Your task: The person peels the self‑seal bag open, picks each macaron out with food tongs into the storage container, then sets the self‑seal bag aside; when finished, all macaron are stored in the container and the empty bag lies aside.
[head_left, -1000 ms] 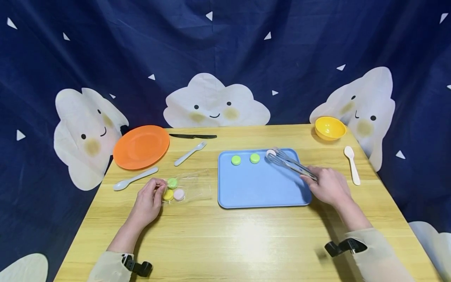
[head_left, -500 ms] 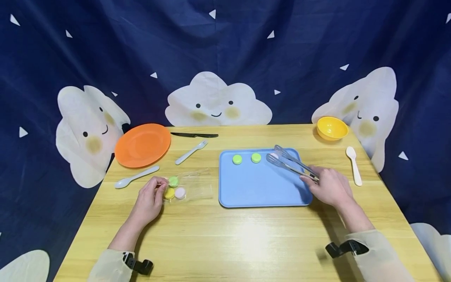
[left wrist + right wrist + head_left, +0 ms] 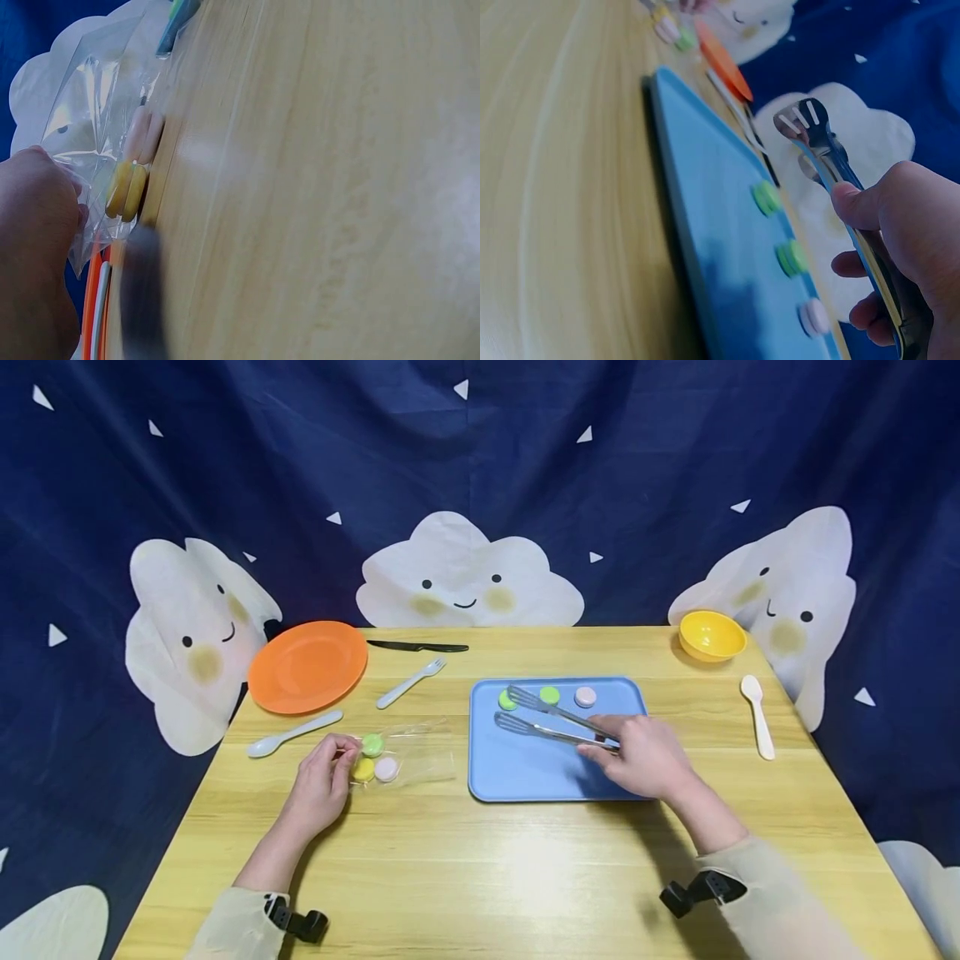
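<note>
My left hand (image 3: 325, 782) pinches the left end of a clear plastic bag (image 3: 423, 760). Inside the bag are a green macaron (image 3: 372, 744), a yellow macaron (image 3: 126, 190) and a pink macaron (image 3: 386, 768). My right hand (image 3: 647, 754) grips metal tongs (image 3: 558, 734), held above a blue tray (image 3: 525, 785); their tips are spread with nothing between them. Along the tray's far side lie a green macaron (image 3: 766, 197), another green macaron (image 3: 791, 257) and a pale pink macaron (image 3: 585, 697). In the head view the tongs partly cover the leftmost one.
An orange plate (image 3: 307, 667), a pale spoon (image 3: 295, 734), a pale fork (image 3: 411, 682) and a black knife (image 3: 417, 647) lie at the back left of the wooden table (image 3: 465, 868). A yellow bowl (image 3: 712, 637) and a white spoon (image 3: 757, 717) are at the right.
The tongs spread and came off the pink macaron, leaving it on the tray. My right hand then moved left with them. My left hand stays on the bag.
</note>
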Available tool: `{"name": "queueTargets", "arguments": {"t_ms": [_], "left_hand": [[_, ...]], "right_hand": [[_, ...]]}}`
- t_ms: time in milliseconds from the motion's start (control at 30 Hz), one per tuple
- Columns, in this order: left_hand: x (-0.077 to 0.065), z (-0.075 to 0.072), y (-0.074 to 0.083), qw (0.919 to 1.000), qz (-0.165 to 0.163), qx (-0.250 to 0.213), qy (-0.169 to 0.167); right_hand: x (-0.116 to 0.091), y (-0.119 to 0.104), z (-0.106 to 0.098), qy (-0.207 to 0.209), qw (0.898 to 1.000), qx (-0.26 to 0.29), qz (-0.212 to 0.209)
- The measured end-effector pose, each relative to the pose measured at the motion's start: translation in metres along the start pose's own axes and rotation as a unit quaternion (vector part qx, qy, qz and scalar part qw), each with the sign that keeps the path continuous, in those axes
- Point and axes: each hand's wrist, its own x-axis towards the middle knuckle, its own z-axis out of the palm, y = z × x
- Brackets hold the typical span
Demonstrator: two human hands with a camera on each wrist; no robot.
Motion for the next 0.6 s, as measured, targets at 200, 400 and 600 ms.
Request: {"name": "queueTargets", "arguments": {"t_ms": [200, 400, 600], "left_hand": [[0.0, 0.0, 0.0, 1.0, 0.0, -0.004, 0.003], [-0.001, 0.0, 0.001, 0.9999, 0.008, -0.005, 0.01], [-0.002, 0.001, 0.0, 0.9998, 0.008, -0.014, 0.008]], "right_hand": [[0.013, -0.019, 0.021, -0.021, 0.999, 0.019, -0.034], [0.026, -0.036, 0.038, -0.059, 0.997, -0.001, -0.045], [0.039, -0.051, 0.053, -0.099, 0.993, -0.006, -0.062]]}}
